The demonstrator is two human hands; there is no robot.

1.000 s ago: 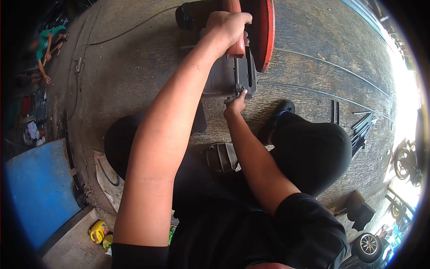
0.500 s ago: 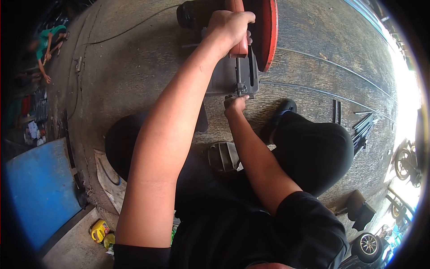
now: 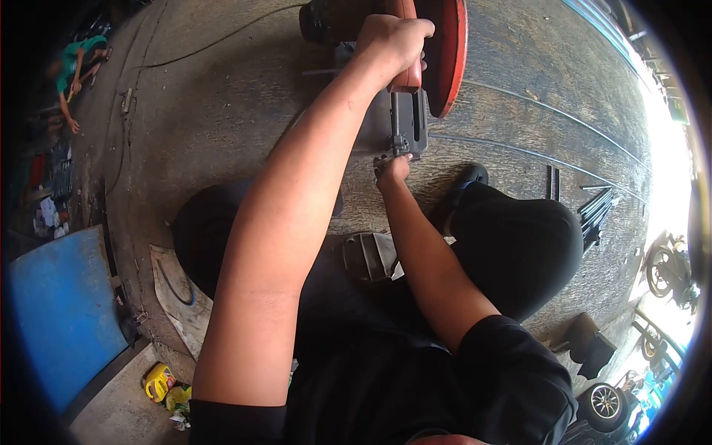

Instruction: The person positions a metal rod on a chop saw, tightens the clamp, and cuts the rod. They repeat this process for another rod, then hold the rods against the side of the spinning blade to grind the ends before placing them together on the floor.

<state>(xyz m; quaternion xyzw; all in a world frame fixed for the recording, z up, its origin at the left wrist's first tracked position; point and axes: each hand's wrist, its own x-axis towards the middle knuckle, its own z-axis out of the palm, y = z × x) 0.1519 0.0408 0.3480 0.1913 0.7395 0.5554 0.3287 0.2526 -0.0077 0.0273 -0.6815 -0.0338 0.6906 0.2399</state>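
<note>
“Red guard at top centre: it belongs to a dark saw standing on a rough floor. Seen from above, a person faces it, knees apart.”

“Where are the hands?”

“Well apart, both bare. The left hand is wrapped round the red handle, just beside the guard. The right hand is closer to the body, closed on a small crank at the near end of a screw.”

“What could go wrong?”

“If the left grip slipped, fingers might knock the guard's rim, or the saw's head could drop. I can't see what holds it up.”

“And the right?”

“Turned too little, the screw might leave a piece loose enough to shift. I cannot tell whether one is clamped. Fingers could also get pinched between crank and base.”

“Anything else?”

“A shoe rests near the base, within reach of anything falling off it. The blade is hidden, so whether it spins, I can't say; a spinning one would make every slip worse.”
</note>
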